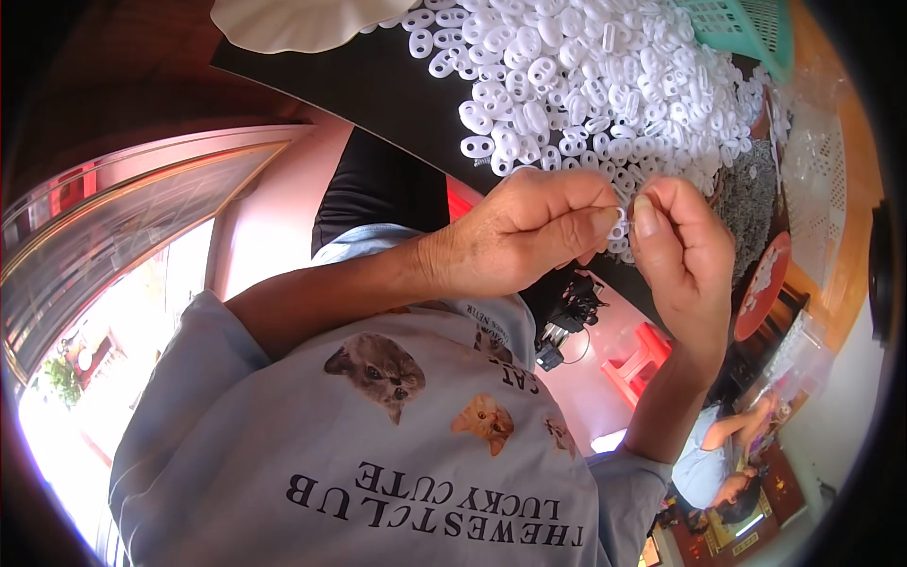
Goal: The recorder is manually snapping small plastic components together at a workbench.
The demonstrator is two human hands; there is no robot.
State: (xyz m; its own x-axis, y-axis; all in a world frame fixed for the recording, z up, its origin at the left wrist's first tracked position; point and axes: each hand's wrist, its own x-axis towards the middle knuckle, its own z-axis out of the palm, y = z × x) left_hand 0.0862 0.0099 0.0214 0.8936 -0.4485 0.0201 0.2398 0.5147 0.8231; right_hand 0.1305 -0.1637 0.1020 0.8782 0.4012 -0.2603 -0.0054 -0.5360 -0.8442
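Note:
My left hand (529,231) is closed, with thumb and forefinger pinched on a small white plastic piece (620,230) with holes. Just to its right, my right hand (682,236) is also closed, thumb pressed to forefinger. What lies in that right pinch is too small to make out. Both hands meet fingertip to fingertip above the near edge of a dark tabletop (387,104). Beyond them spreads a large heap of white oval plastic pieces (586,71), each with two holes. My fingers hide part of the heap.
A cream scalloped dish (293,26) sits at the far left of the table, a green plastic basket (756,28) at the far right. Grey fabric (751,203) and a red plate (763,286) lie right. Below are a red stool (635,364) and another person (709,458).

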